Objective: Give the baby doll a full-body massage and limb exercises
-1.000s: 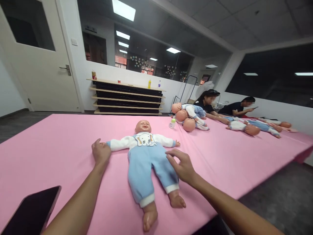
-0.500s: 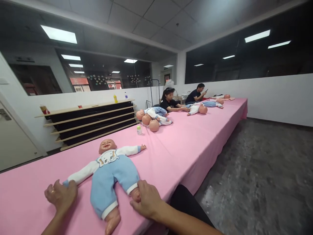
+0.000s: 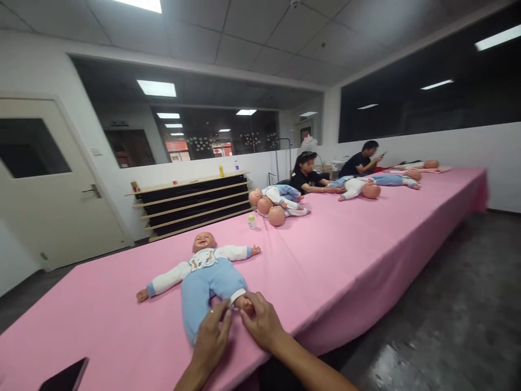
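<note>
A baby doll (image 3: 209,277) in a white and light-blue outfit lies face up on the pink-covered table (image 3: 317,271), arms spread and head away from me. My right hand (image 3: 262,320) is closed around its bare foot (image 3: 245,305), just below the white trouser cuff (image 3: 237,295). Beside that cuff, between the doll's legs, is my left hand (image 3: 212,332), its thumb and fingers apart. It partly covers the doll's other leg, and that foot is hidden. Whether my left fingertips touch the cuff is unclear.
A dark phone (image 3: 65,374) lies at the near left. Beyond the doll stand a small green-capped bottle (image 3: 252,221) and a pile of dolls (image 3: 280,202). Farther along, a co-worker (image 3: 311,176) handles another doll (image 3: 358,188); a second person (image 3: 364,160) sits behind.
My left hand has moved from the doll's hand on the left to beside the trouser cuff. My right hand stays at the foot. The view has shifted left, bringing the phone into sight.
</note>
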`<state>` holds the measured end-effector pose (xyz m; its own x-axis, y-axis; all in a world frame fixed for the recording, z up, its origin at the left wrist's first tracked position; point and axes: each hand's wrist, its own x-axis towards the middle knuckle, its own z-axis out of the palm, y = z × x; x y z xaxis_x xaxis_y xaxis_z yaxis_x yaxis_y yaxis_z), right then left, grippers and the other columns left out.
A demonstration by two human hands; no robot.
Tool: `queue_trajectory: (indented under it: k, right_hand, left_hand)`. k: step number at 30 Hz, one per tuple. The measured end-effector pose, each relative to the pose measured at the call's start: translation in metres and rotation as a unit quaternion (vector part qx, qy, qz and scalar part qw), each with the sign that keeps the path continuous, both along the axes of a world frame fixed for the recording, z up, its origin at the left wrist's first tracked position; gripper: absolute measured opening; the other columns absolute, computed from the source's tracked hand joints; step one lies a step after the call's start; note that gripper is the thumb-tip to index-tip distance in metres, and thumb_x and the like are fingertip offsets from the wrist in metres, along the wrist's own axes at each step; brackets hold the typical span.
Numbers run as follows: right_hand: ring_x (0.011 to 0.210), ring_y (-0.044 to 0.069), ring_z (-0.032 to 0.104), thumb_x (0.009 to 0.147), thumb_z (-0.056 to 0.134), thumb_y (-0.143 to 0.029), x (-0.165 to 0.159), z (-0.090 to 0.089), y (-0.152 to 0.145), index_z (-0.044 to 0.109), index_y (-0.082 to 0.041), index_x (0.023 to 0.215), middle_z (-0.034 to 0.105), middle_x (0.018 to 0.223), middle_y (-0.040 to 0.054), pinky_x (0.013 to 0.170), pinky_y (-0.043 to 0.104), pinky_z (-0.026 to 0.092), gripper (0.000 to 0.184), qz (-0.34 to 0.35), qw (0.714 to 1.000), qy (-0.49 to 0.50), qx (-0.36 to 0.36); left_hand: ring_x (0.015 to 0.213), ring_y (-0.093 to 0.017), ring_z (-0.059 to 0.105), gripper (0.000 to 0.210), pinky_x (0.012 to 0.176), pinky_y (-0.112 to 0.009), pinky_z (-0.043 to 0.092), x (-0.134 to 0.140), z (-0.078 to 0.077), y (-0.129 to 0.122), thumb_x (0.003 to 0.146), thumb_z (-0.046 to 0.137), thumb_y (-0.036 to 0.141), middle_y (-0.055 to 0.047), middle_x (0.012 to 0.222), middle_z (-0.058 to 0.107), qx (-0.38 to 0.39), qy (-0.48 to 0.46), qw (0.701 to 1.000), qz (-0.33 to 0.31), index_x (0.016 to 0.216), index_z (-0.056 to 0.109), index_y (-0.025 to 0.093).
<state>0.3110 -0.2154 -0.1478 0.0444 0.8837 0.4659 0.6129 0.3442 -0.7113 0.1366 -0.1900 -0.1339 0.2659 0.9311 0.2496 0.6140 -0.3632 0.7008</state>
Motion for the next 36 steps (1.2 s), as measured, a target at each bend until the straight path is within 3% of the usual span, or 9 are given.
queue_trajectory:
  k: [4, 7, 12, 17, 20, 23, 28, 33, 36]
  right_hand:
    - [0.1, 0.019, 0.063, 0.087, 0.049, -0.032, 0.003, 0.0, 0.005, 0.048, -0.029, 0.128, 0.063, 0.11, 0.0044, 0.09, 0.032, 0.05, 0.042, 0.098, 0.99, 0.099, -0.025]
    - [0.108, 0.02, 0.06, 0.086, 0.052, -0.037, 0.007, -0.001, 0.011, 0.05, -0.026, 0.127, 0.062, 0.115, 0.006, 0.096, 0.033, 0.049, 0.043, 0.176, 0.965, 0.19, -0.042]
    - [0.103, 0.021, 0.062, 0.088, 0.05, -0.044, 0.014, -0.007, 0.018, 0.05, -0.02, 0.128, 0.064, 0.108, 0.0089, 0.093, 0.037, 0.051, 0.047, 0.254, 0.929, 0.248, -0.1]
    - [0.114, 0.02, 0.057, 0.092, 0.041, -0.043, 0.016, -0.011, 0.017, 0.045, -0.022, 0.135, 0.058, 0.124, 0.01, 0.105, 0.038, 0.042, 0.048, 0.265, 0.94, 0.187, -0.106]
    - [0.123, 0.019, 0.051, 0.093, 0.041, -0.044, 0.015, -0.008, 0.014, 0.044, -0.022, 0.136, 0.053, 0.132, 0.0091, 0.111, 0.037, 0.037, 0.049, 0.267, 0.94, 0.178, -0.115]
    - [0.12, 0.02, 0.053, 0.091, 0.044, -0.048, 0.012, -0.003, 0.01, 0.047, -0.021, 0.133, 0.051, 0.134, 0.0096, 0.108, 0.036, 0.039, 0.05, 0.269, 0.937, 0.18, -0.131]
    - [0.106, 0.019, 0.059, 0.091, 0.044, -0.051, 0.009, -0.001, 0.007, 0.053, -0.02, 0.127, 0.057, 0.124, 0.0099, 0.101, 0.034, 0.044, 0.048, 0.262, 0.938, 0.187, -0.127]
    - [0.088, 0.018, 0.063, 0.092, 0.038, -0.053, 0.01, -0.007, 0.009, 0.051, -0.022, 0.129, 0.066, 0.097, 0.0068, 0.085, 0.031, 0.051, 0.05, 0.259, 0.947, 0.147, -0.12]
    - [0.087, 0.016, 0.063, 0.095, 0.034, -0.048, 0.011, -0.008, 0.008, 0.048, -0.023, 0.131, 0.066, 0.099, 0.0061, 0.083, 0.029, 0.051, 0.046, 0.265, 0.951, 0.126, -0.096]
  left_hand:
    - [0.133, -0.019, 0.043, 0.058, 0.116, -0.035, 0.03, 0.016, 0.016, -0.01, 0.087, 0.034, 0.053, -0.002, 0.142, 0.046, -0.076, -0.019, 0.995, -0.061, 0.141, 0.04, 0.032]
    - [0.132, -0.021, 0.044, 0.066, 0.115, -0.039, 0.03, 0.026, 0.027, -0.018, 0.088, 0.031, 0.058, -0.004, 0.142, 0.045, -0.129, -0.031, 0.988, -0.074, 0.148, 0.024, 0.031]
    - [0.134, -0.021, 0.041, 0.069, 0.116, -0.04, 0.028, 0.044, 0.017, -0.022, 0.087, 0.038, 0.059, -0.004, 0.145, 0.042, -0.161, -0.143, 0.973, -0.088, 0.148, 0.023, 0.031]
    - [0.139, -0.023, 0.033, 0.077, 0.118, -0.036, 0.027, 0.056, -0.007, -0.018, 0.079, 0.057, 0.053, -0.009, 0.149, 0.034, -0.151, -0.303, 0.94, -0.038, 0.144, 0.034, 0.018]
    - [0.138, -0.025, 0.034, 0.073, 0.118, -0.039, 0.027, 0.058, -0.011, -0.018, 0.078, 0.058, 0.053, -0.011, 0.146, 0.039, -0.138, -0.344, 0.929, -0.011, 0.14, 0.041, 0.018]
    - [0.135, -0.025, 0.039, 0.07, 0.116, -0.039, 0.03, 0.058, -0.013, -0.017, 0.079, 0.056, 0.055, -0.012, 0.143, 0.043, -0.139, -0.359, 0.923, -0.014, 0.136, 0.046, 0.016]
    - [0.135, -0.023, 0.039, 0.067, 0.116, -0.036, 0.032, 0.053, -0.017, -0.015, 0.08, 0.054, 0.054, -0.01, 0.143, 0.043, -0.152, -0.364, 0.918, -0.042, 0.135, 0.047, 0.017]
    - [0.141, -0.022, 0.029, 0.069, 0.119, -0.035, 0.026, 0.051, -0.015, -0.015, 0.081, 0.054, 0.048, -0.009, 0.149, 0.034, -0.187, -0.367, 0.91, -0.042, 0.141, 0.04, 0.016]
    - [0.143, -0.021, 0.026, 0.069, 0.12, -0.035, 0.024, 0.051, -0.02, -0.012, 0.081, 0.054, 0.046, -0.008, 0.15, 0.033, -0.196, -0.366, 0.909, -0.04, 0.141, 0.039, 0.016]
